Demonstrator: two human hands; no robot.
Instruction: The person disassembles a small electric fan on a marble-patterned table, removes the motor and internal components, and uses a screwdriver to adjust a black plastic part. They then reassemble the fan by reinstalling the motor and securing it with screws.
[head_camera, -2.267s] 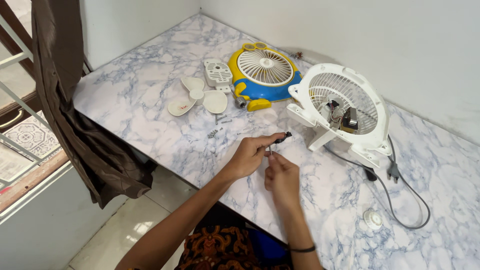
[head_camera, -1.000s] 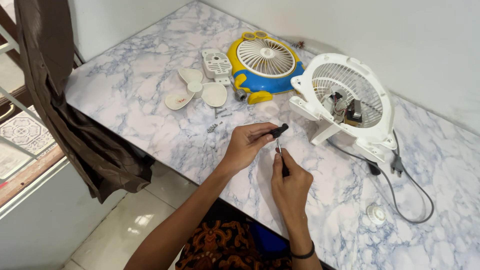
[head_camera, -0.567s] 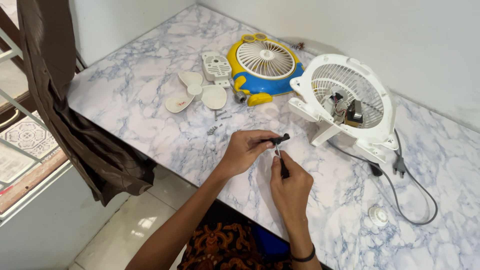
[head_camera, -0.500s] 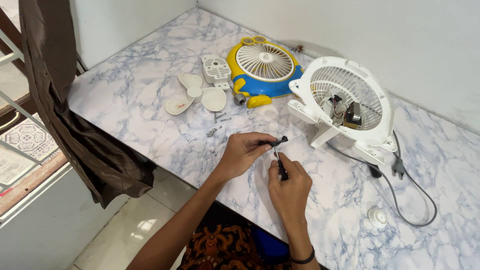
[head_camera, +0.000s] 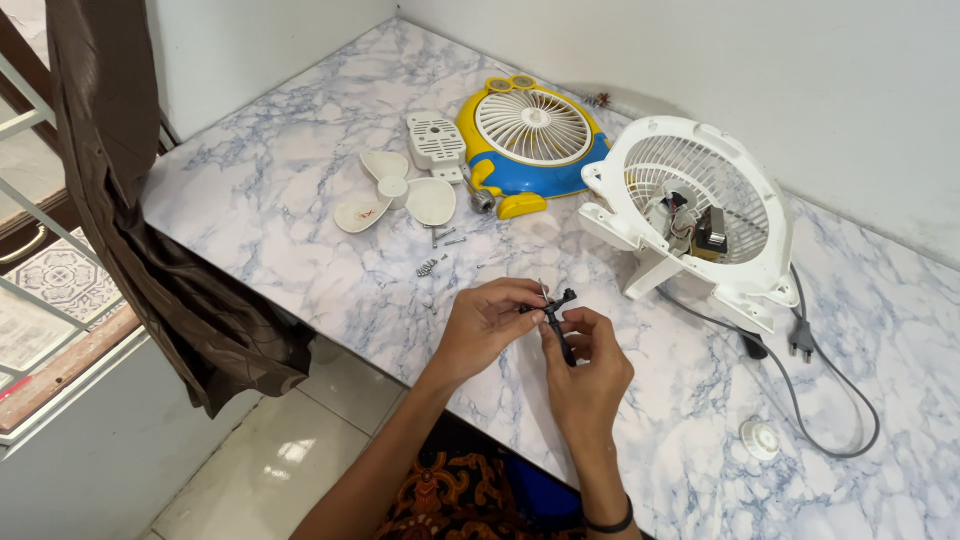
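Just below the middle of the frame I see a small black tool (head_camera: 560, 322), a screwdriver by the look of it, pinched between both hands above the marble table (head_camera: 250, 190). The left hand (head_camera: 487, 325) is curled shut around its upper end to steady it while the right hand (head_camera: 590, 365) grips the lower part. The white fan housing (head_camera: 700, 215) stands opened at upper right, with the loose blade (head_camera: 395, 192) and screws (head_camera: 432, 266) set aside at upper left, within reach.

Looks like a room at home doubling as a repair spot: blue-veined marble-pattern tabletop (head_camera: 250, 170) in a white-walled corner, brown curtain (head_camera: 130, 180) by a barred window, tiled floor (head_camera: 270, 460).
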